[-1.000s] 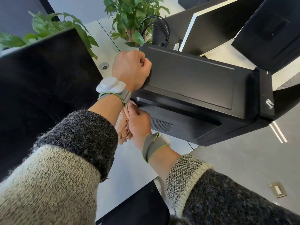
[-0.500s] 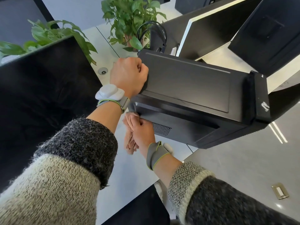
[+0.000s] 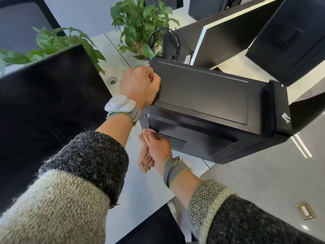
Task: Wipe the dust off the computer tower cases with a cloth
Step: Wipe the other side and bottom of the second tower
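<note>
Tower case (image 3: 202,95): matte black all over, with a small white mark on the front bezel.
Vent grille (image 3: 174,142): fine dotted mesh, dark grey against the black panel.
Cloth (image 3: 145,155): plain dusty pinkish tan.
Left sleeve (image 3: 70,182): marled black-and-grey knit at the cuff, flecked cream-beige further up.
Right sleeve (image 3: 228,217): speckled cream-and-black cuff band, then charcoal marl.
Wrist device (image 3: 119,104): white pod on a grey strap edged lime green.
Wristband (image 3: 173,170): grey with lime-green piping.
Plants (image 3: 139,23): green leaves.
Counter (image 3: 140,199): pale greyish white.
Floor (image 3: 263,182): glossy mid grey with white light streaks.
Floor socket (image 3: 305,210): brass-gold, paler centre.
Monitor (image 3: 44,111): black.
Cable (image 3: 163,37): black.
</note>
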{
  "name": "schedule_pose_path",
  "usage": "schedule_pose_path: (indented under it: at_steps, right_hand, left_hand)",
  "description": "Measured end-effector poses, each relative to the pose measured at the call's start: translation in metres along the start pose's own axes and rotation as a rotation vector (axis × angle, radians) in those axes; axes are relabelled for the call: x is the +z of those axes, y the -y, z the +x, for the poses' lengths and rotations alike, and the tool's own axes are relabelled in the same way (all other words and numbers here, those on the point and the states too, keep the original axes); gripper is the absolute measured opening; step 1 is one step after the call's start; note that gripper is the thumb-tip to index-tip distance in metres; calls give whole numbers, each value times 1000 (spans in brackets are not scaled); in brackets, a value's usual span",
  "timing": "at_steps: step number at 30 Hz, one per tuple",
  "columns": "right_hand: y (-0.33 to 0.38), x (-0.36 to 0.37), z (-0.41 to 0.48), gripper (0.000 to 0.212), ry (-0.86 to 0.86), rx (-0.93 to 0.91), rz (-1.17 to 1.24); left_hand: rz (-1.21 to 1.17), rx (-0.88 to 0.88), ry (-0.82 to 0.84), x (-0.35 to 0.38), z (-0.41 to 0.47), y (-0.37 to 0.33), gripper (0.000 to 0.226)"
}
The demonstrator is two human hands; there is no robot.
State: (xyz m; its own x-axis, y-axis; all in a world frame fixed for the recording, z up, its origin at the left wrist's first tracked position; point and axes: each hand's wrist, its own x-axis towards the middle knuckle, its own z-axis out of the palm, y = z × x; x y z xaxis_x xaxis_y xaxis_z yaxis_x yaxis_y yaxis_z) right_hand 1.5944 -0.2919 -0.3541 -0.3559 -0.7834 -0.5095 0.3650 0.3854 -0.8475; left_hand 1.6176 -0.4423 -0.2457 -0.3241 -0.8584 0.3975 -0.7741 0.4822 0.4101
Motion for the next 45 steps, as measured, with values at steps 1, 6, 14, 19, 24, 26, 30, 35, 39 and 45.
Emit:
schedule_pose_path:
  at_steps: [1,6,14,19,24,26,30,35,39,45]
  right_hand:
    - [1,-1,-1,42,3,-29,-17]
    - [7,-9,-2,34,-25,-177,-110]
    - [10,-15,-8,36,-48,-8,-20]
    - [10,-20,-7,38,-42,-52,-93]
    - [11,-14,-10,38,-66,27,-45]
    - [18,-14,-14,44,-60,-36,-68]
    - [19,-15,-13,36,-38,-16,-48]
    - [9,-13,-14,28,-13,114,88]
    - [25,-10,-17,35,-23,24,42]
    - [20,-12,-14,39,-70,192,66]
  left_hand:
    - [7,-12,2,0,0,-1,38]
    - [-2,-5,-5,0,2,-1,38]
    - [3,17,-14,4,0,1,38]
    - [15,18,-20,0,3,0,40]
    - [10,6,-12,0,0,0,40]
    - [2,2,-3,1,2,-1,39]
    - [8,3,-18,-1,2,-1,37]
    - [-7,-11,-10,0,-2,-1,38]
    - [-16,-25,9,-1,2,-2,37]
    - [-37,-27,1,1,1,-1,38]
